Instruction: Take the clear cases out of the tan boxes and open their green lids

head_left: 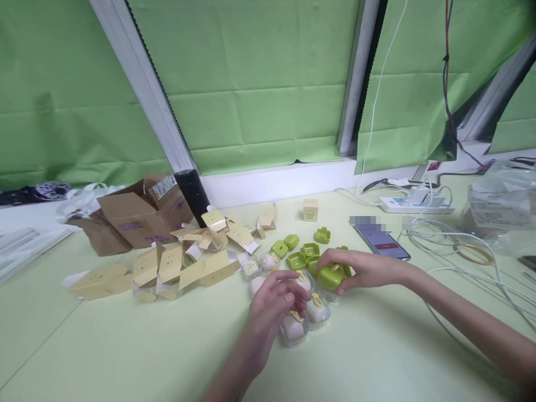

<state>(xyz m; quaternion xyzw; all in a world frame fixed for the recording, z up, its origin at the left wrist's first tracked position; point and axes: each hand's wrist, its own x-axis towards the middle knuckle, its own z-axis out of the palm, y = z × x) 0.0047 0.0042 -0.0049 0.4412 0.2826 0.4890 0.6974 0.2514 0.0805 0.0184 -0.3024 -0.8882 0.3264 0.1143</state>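
Observation:
My right hand (355, 269) grips a small glossy green plastic piece (331, 277) with rounded sides, thumb below and fingers over its top. Over several clear plastic cases (293, 330) hovers my left hand (278, 310), its fingers loosely curled and apart with nothing visible in them. Inside the cases sit white rounded items (317, 310) with yellow loops on top; my left hand hides some of them. Behind my hands lie several more green pieces: hollow square cups (297, 261), a flower-shaped cup (322, 235) and closed-topped ones (279, 249).
Opened small yellow cartons (209, 269) are heaped at left, before a brown cardboard box (142, 212) and a black cylinder (192, 195). One small carton (310, 210) stands upright at the back. A phone (382, 240), power strip (414, 204) and tangled white cables (444, 245) lie right.

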